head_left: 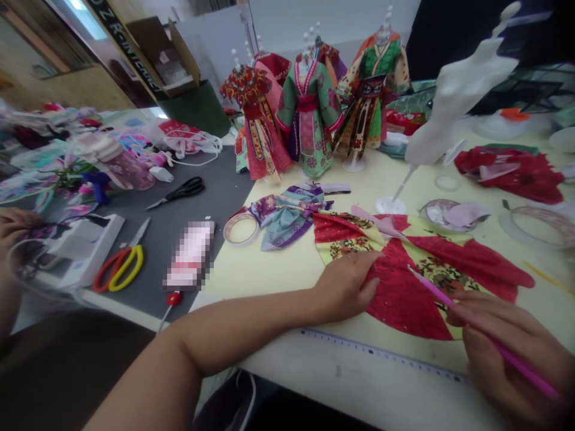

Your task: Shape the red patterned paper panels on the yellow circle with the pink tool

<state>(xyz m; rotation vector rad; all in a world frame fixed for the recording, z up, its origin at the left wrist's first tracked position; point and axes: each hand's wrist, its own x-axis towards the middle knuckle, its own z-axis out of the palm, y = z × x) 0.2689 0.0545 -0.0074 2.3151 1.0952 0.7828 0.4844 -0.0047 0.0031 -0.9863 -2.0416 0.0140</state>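
Observation:
A small doll dress point(404, 293) in red and yellow patterned cloth lies spread on the pale table, with tiny pale dots on its skirt. My left hand point(345, 284) rests on the left part of the skirt, thumb and forefinger apart. In my right hand point(507, 347) is a slim pink pen-like stick point(438, 293), gripped between thumb and fingers. Its pale tip meets or hovers just over the red cloth, near my left fingers. A ruler point(381, 353) runs along the table below the dress.
Dressed doll stands point(309, 120) and a bare white mannequin point(449, 102) rise behind. Tape rolls point(241, 229), a blue-purple garment point(287, 218) and red cloth point(512, 173) surround the dress. Scissors point(123, 266), a phone point(189, 254) and a power strip point(90, 251) lie left, near another person's hand point(18, 224).

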